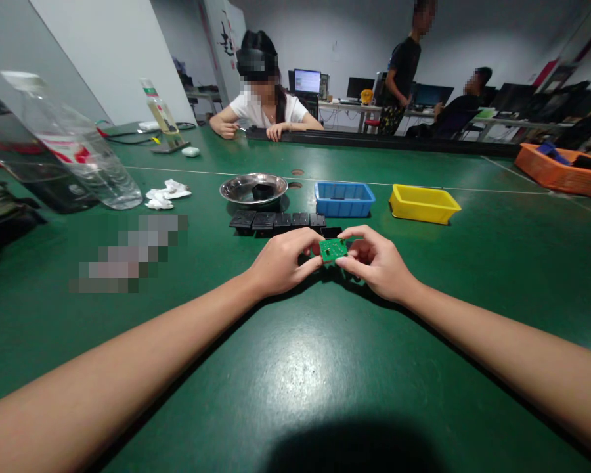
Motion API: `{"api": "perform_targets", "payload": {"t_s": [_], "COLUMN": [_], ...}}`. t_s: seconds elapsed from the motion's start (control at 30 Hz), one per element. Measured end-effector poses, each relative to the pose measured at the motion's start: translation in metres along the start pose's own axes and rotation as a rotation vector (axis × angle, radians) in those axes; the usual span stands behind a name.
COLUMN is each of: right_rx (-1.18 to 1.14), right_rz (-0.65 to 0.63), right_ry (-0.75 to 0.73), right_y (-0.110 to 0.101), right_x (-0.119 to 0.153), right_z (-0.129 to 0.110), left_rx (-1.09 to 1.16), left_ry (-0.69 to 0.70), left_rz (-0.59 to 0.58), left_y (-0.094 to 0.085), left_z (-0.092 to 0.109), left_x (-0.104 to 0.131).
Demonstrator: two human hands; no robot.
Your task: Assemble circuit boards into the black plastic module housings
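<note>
A small green circuit board [333, 249] is held above the green table [295, 368] between my two hands. My left hand [289, 261] pinches its left edge with thumb and fingers. From the other side, my right hand [377, 264] grips the right edge the same way. Just beyond the board lies a row of several black plastic cases [263, 223]. Behind that row stand a round metal bowl [231, 190] with a black piece [262, 191] in it, a blue bin [345, 209] and a yellow bin [423, 211].
Large plastic bottles [88, 157] and crumpled tissue [165, 195] stand or lie at the left. An orange basket [561, 180] holds dark items at the far right. Across the table a person [270, 108] in a white shirt sits behind a black rail [374, 139].
</note>
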State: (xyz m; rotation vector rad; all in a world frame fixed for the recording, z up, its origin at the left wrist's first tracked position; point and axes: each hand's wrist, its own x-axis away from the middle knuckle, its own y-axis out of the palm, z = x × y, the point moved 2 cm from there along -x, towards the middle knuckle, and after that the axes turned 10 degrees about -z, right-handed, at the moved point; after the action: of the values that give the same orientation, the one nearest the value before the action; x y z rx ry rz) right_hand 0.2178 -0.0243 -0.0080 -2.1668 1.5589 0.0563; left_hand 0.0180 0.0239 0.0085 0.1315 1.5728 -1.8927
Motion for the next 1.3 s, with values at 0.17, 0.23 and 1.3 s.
{"api": "perform_targets", "payload": {"t_s": [0.17,0.23,1.3], "right_rx": [0.01,0.01,0.006], "right_rz": [0.006,0.01,0.011], "right_ry": [-0.011,-0.015,-0.002], "right_y": [-0.0003,-0.0001,0.0], "right_x": [-0.0001,-0.0004,-0.0004], "right_z": [-0.0008,-0.0017,-0.0011], "left_rx": [0.02,0.028,-0.001], "left_ry": [-0.004,-0.004,0.065], "left_rz": [0.007,0.008,0.079], "left_y": [-0.0004,-0.0005,-0.0021], "left_z": [0.0008,0.0009,-0.0012], "left_x": [0.0,-0.0004,-0.0014]}}
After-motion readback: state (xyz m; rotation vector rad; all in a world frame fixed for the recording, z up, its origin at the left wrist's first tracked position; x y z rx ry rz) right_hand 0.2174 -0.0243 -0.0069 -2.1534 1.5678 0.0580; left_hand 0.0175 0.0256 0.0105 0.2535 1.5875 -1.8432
